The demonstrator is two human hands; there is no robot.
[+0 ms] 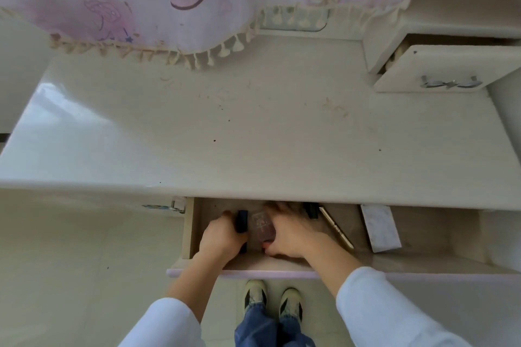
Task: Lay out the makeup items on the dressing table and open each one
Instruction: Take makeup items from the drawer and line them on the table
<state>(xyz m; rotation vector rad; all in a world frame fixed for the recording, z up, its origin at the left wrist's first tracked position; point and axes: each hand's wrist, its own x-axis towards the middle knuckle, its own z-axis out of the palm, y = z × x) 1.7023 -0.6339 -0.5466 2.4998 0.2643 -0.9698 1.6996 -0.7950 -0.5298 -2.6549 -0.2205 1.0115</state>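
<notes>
Down in the open drawer [188, 228] under the worktop [253, 135], my left hand [222, 236] has its fingers clenched round a black tube [242, 221], my right hand [291, 234] grasps a clear case [262, 227] beside it, gold pencil [337, 229] and marbled box [380, 228] lying further right.

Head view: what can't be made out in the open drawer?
All head view.
Dark item: left hand grips it, covering most; type unclear.
Clear case: right hand grips one side; blurred, contents unreadable.
Black object: far end under the tabletop.
Back of the drawer: hidden under the tabletop.
Small upper drawer: inside masked by its front; cut by frame edge.
</notes>
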